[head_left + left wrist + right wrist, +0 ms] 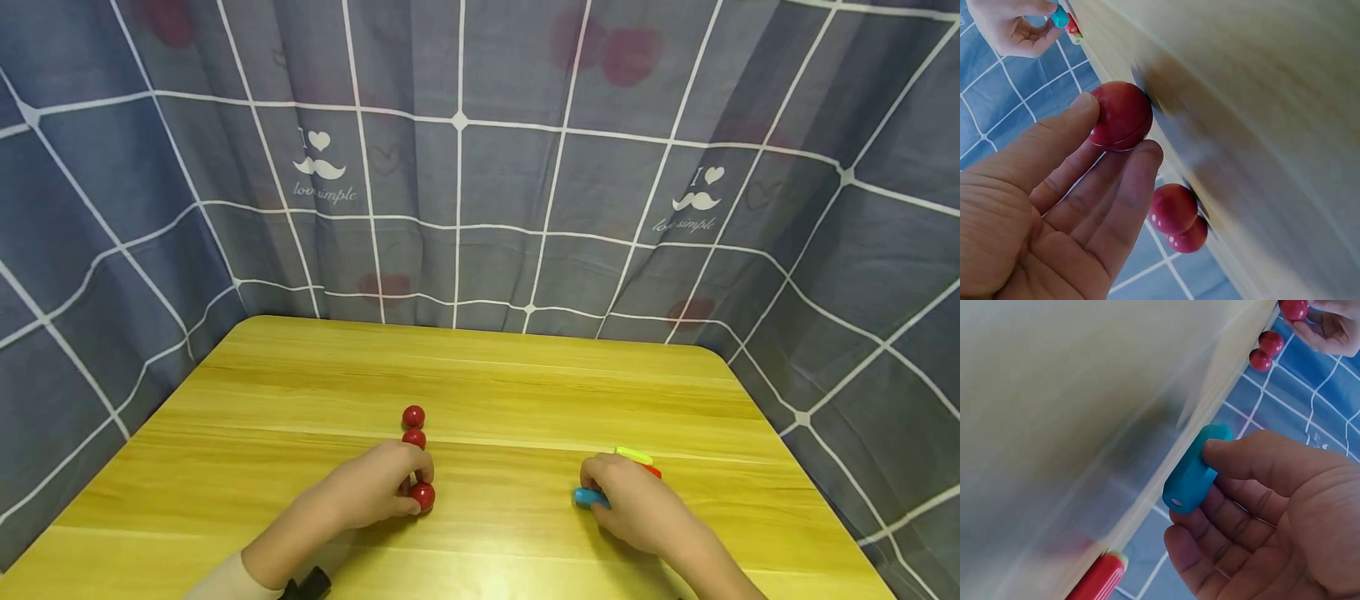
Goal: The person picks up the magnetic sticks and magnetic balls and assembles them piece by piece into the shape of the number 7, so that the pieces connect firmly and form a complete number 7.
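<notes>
My left hand (367, 492) pinches a red ball (423, 497) between thumb and fingers, low over the wooden table; in the left wrist view the same ball (1121, 116) sits at the fingertips. Two more red balls (413, 417) (414, 437) stand in a row behind it. At the right, my right hand (637, 504) holds a blue cylinder-like piece (591, 497), seen closely as a blue block (1196, 470) between thumb and fingers in the right wrist view. Just behind that hand lie a red piece (653, 472), partly hidden, and a yellow-green piece (633, 455).
The yellow wooden table (510, 392) has rounded far corners. A grey-blue checked curtain (495, 183) hangs along its back and both sides. A black band (307, 585) is at my left wrist.
</notes>
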A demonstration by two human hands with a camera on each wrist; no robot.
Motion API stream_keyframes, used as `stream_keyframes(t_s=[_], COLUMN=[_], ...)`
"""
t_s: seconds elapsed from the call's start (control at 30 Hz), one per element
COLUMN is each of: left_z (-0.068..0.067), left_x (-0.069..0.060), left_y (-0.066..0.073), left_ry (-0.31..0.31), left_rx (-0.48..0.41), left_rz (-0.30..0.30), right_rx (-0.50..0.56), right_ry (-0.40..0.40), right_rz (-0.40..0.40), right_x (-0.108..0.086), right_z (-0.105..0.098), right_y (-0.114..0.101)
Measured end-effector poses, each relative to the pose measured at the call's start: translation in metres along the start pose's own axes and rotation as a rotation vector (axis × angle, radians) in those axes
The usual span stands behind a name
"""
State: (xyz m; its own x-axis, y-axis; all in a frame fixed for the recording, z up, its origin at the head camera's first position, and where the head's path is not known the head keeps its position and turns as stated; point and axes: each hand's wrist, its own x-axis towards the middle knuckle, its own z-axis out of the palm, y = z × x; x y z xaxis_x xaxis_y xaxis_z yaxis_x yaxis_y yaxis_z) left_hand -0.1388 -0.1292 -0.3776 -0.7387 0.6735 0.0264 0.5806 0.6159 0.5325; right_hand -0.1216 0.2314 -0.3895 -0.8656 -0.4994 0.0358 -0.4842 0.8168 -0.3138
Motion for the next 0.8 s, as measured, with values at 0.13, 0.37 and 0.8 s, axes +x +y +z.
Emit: stream_keyframes(t_s=[0.13, 0.37, 0.8], left_z=[0.001, 0.004, 0.006], left_x=[0.002, 0.005, 0.007], left_y=[0.001, 0.002, 0.006], left_ry=[0.000, -0.001, 0.000], left_rx=[0.003, 0.000, 0.023], left_rz=[0.012, 0.016, 0.017], right_rx=[-0.002, -0.021, -0.017], right_ry=[-0.006, -0.002, 0.001], right_rz=[-0.031, -0.083, -0.161], right_x=[0.006, 0.019, 0.031], right_z=[0.002, 0.003, 0.014], right_y=[-0.006, -0.019, -0.042])
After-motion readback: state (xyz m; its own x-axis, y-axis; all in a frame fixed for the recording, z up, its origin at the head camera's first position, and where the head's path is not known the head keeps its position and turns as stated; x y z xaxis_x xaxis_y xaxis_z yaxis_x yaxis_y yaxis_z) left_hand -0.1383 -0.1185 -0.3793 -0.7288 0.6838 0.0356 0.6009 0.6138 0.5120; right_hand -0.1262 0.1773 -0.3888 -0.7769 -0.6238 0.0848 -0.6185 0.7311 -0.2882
